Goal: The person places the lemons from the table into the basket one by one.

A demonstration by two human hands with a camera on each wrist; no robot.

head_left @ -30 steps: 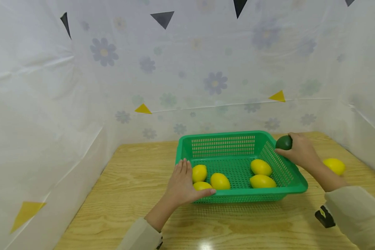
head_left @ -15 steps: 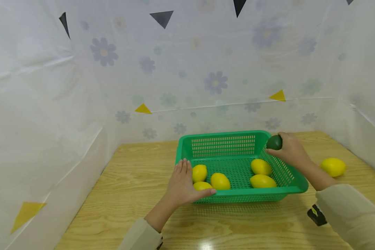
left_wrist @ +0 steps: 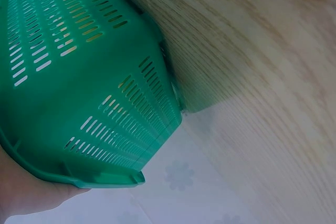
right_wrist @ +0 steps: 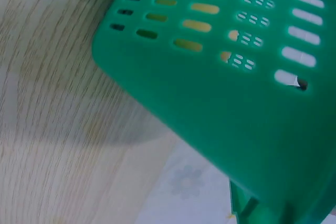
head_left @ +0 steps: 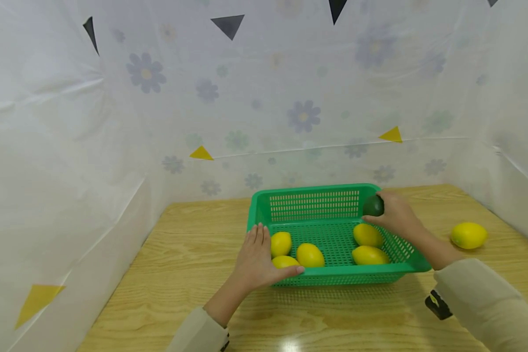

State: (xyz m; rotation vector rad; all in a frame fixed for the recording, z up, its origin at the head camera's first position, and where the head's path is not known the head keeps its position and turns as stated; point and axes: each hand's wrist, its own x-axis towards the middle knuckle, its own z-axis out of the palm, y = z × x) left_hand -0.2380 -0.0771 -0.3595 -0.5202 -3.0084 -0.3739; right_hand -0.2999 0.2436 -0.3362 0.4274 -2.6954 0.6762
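A green plastic basket [head_left: 356, 269] with slotted walls stands on the wooden table. Several lemons lie in it: one lemon [head_left: 310, 255] and two others near the left hand, and two more, such as the lemon [head_left: 368, 235], toward the right. My left hand [head_left: 254, 266] rests on the basket's near left corner, fingers straight along the left rim and thumb along the front rim. My right hand [head_left: 398, 215] grips a dark green avocado [head_left: 373, 206] over the basket's back right part. The right wrist view shows the basket wall [right_wrist: 199, 93], with hand and avocado hidden.
One more lemon [head_left: 469, 235] sits on the table [head_left: 193, 244] right of the basket, beyond the right forearm. A pale flowered sheet [head_left: 264, 98] hangs behind and along both sides of the table.
My right hand has carried the avocado leftward from the basket's right rim to above its inside. The left hand, the basket and the lemons have stayed in place.
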